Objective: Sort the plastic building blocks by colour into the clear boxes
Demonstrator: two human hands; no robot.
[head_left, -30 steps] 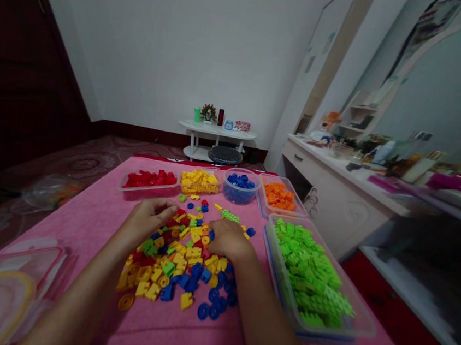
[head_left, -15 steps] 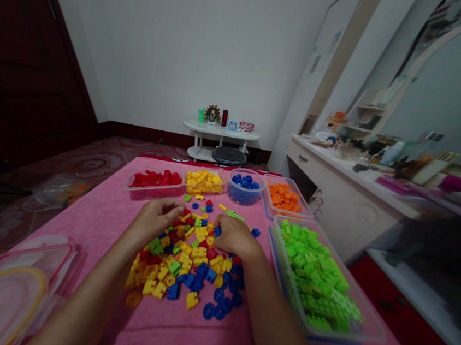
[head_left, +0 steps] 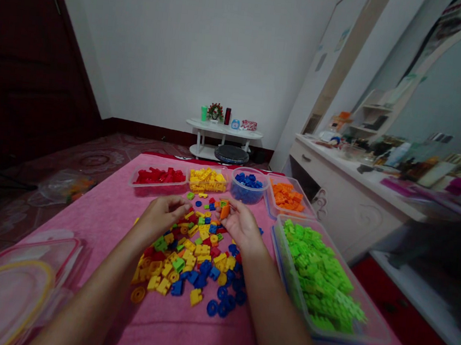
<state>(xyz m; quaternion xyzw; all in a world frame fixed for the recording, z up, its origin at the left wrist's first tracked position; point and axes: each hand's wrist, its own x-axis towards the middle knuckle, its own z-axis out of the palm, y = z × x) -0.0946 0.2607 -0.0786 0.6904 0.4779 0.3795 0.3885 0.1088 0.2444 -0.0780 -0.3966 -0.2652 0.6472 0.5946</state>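
A loose pile of toy building bricks [head_left: 189, 256], mostly yellow and blue with some red and green, lies on a pink cloth [head_left: 106, 220]. My right hand [head_left: 241, 227] is raised over the far part of the pile, its fingers pinching an orange brick [head_left: 225, 211]. A small green part shows at the top of that brick. To its left, my left hand [head_left: 160, 217] hovers at the pile's far left edge. Its thumb and fingers are apart, with nothing visible between them.
Along the far edge stand tubs of red bricks [head_left: 162, 176], yellow bricks [head_left: 208, 179], blue bricks [head_left: 249, 181] and orange bricks [head_left: 286, 196]. A large box of green bricks [head_left: 314, 272] stands at right. Clear lids [head_left: 39, 267] lie at near left.
My right hand has lifted from the pile and turned, now with an orange brick in its fingers. My left hand has stayed near the same spot. The view has shifted slightly.
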